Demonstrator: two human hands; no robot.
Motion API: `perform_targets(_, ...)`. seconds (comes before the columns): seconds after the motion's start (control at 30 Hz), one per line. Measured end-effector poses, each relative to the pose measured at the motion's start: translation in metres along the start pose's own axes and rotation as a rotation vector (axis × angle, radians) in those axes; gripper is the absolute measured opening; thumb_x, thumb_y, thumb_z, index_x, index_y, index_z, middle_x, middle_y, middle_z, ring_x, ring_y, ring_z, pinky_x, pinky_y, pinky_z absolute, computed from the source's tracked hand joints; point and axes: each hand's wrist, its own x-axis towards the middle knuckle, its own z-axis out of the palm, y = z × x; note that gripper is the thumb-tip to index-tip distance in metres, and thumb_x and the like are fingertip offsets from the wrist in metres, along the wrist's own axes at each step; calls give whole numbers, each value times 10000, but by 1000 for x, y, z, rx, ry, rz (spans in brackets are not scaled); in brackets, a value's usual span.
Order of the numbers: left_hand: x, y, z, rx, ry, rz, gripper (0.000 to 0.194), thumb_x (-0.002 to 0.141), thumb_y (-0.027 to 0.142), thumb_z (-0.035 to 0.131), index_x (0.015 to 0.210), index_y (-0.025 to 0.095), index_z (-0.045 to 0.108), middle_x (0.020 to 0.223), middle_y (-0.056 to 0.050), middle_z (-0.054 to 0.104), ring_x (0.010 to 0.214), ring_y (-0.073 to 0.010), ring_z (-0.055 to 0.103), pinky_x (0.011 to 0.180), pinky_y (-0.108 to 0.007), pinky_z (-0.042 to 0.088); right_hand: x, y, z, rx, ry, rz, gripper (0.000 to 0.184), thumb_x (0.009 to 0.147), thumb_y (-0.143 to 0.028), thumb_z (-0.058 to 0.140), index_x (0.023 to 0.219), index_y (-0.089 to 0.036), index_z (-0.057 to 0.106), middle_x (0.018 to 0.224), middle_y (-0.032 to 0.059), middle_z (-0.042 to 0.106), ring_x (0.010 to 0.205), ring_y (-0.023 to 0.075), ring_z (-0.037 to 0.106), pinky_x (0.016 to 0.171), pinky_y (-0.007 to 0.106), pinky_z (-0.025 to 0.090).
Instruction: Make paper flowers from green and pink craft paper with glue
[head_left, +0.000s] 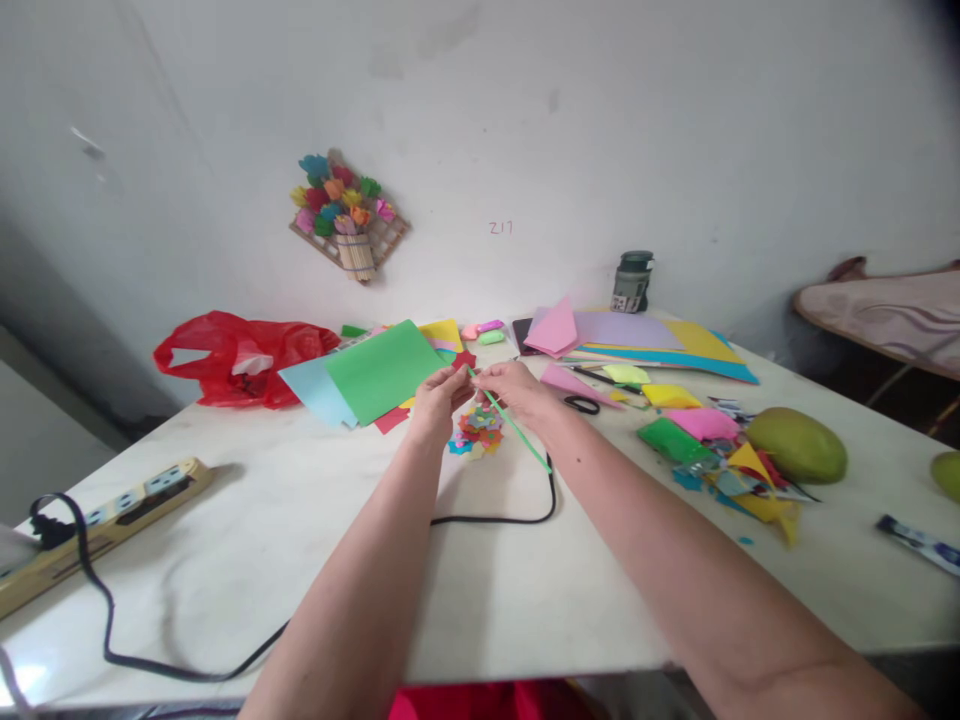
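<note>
Both my hands meet over the middle of the table with a thin green paper strip [517,432] between them. One end of the strip is pinched by the fingers of my left hand [442,392]. The fingers of my right hand [514,385] are closed on the strip close beside it, and its long free end slants down to the right. Below my hands lies a cluster of small colourful paper flower shapes [480,430]. Black-handled scissors [581,404] rest just right of my right hand. My fingertips partly hide the strip's upper end.
Green paper [386,372] and a red plastic bag [247,350] lie at the left. Coloured sheets [637,330], a dark bottle [632,282], clay packets [701,424], paper scraps and a green mango [796,445] are at the right. A black cable [495,520] runs from a power strip [135,505].
</note>
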Motion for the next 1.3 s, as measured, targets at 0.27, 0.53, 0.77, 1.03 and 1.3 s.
perform_targets(0.27,2,4,-9,9,-54,11,257,565,302,734,695,134,588,620,-17,641,593,-127,621,654,-264,477,5,-3,3,6,-88,61,136,759,-105,494,626,-127,515,431,-18,557,318,67,474,355,167,346)
perform_targets(0.53,5,2,-19,46,-99,39,258,606,302,710,759,116,619,684,-35,661,617,-114,618,702,-258,467,12,-5,10,-41,-90,98,158,787,-125,487,634,-114,521,393,-24,524,291,59,442,338,164,336)
perform_targets(0.77,6,1,-22,29,-142,34,244,619,287,700,776,120,618,689,-32,658,639,-113,619,705,-253,465,10,-3,15,-29,-23,114,193,789,-132,497,597,-118,501,379,-20,524,284,51,421,318,156,301)
perform_targets(1.03,7,0,-22,45,-156,35,235,636,290,686,775,111,624,711,-52,664,681,-129,626,743,-264,459,12,1,13,-2,3,55,178,762,-137,524,585,-125,504,373,-17,527,274,60,415,306,161,288)
perform_targets(1.3,6,1,-21,52,-143,30,236,621,296,694,755,113,628,729,-54,668,661,-128,621,740,-270,453,16,5,13,-28,7,33,177,743,-141,521,567,-131,498,361,-24,518,265,59,406,305,162,300)
